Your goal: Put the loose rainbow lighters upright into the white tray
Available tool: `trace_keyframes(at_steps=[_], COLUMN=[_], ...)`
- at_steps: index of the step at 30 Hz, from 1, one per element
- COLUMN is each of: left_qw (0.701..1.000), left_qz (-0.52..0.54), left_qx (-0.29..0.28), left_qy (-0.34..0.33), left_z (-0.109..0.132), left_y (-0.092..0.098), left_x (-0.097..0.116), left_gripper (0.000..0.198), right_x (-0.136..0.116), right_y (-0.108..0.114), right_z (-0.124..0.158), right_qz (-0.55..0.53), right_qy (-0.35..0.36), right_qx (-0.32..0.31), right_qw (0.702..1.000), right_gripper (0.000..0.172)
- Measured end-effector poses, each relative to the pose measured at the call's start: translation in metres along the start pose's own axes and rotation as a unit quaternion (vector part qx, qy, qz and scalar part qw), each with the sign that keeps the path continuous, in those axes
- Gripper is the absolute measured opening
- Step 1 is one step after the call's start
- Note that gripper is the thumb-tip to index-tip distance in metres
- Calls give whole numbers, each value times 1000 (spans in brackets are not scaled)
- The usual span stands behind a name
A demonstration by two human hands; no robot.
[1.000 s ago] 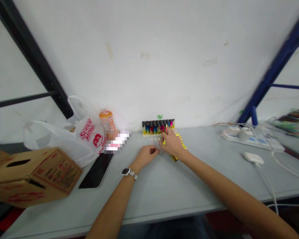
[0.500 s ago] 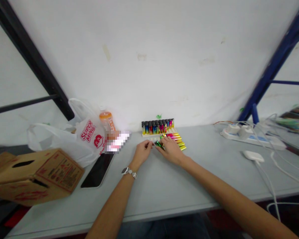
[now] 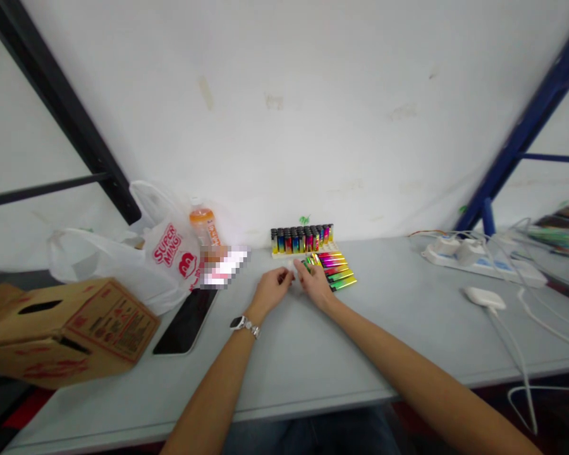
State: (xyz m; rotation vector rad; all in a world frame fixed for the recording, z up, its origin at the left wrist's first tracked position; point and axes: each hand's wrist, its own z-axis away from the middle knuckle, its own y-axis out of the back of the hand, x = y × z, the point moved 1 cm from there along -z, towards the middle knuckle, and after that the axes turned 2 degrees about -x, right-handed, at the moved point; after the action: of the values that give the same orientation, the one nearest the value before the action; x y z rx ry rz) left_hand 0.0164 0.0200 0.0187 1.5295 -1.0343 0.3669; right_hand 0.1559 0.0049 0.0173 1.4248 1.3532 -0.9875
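My left hand (image 3: 274,285), with a watch (image 3: 239,323) at its wrist, is closed, its fingertips pinched together. What they hold, if anything, is too small to make out. Close beside it my right hand (image 3: 315,284) has curled fingers and a raised thumb; whatever lies within them is hidden. Just right of that hand, several shiny multicoloured lighters (image 3: 340,273) lie flat in a row on the table. Behind both hands, several black-topped lighters (image 3: 302,240) stand upright in a white tray (image 3: 291,255) against the wall.
On the left are a cardboard box (image 3: 109,328), a white plastic bag (image 3: 168,249), an orange-labelled bottle (image 3: 203,221) and a dark phone (image 3: 184,323). A power strip (image 3: 493,265), a white charger (image 3: 485,297) and loose cables occupy the right side of the table (image 3: 313,366).
My right hand has drawn left and toward me, off the lying lighters, and is now close to my left hand. More of those lighters show. My left hand has barely moved.
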Motion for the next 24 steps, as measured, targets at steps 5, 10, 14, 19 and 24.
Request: trace_keyframes(at_steps=[5, 10, 14, 19, 24], left_qw=[999, 998, 997, 998, 997], left_qz=[-29, -33, -41, -40, -52], left_qx=[-36, -51, -57, -53, -57], left_qy=[-10, -11, -10, -19, -9], left_z=[1, 2, 2, 2, 2], left_y=[0, 0, -1, -1, -2], left_x=[2, 4, 5, 2, 0], left_gripper=[33, 35, 36, 35, 35], right_x=[4, 4, 4, 3, 3], right_y=[3, 3, 3, 3, 1], right_z=[3, 4, 4, 4, 6], right_qz=[62, 42, 30, 72, 69], right_qy=[16, 16, 17, 13, 12], right_qx=[63, 57, 41, 76, 62], right_qw=[996, 997, 999, 994, 996], right_gripper=[40, 47, 50, 38, 37])
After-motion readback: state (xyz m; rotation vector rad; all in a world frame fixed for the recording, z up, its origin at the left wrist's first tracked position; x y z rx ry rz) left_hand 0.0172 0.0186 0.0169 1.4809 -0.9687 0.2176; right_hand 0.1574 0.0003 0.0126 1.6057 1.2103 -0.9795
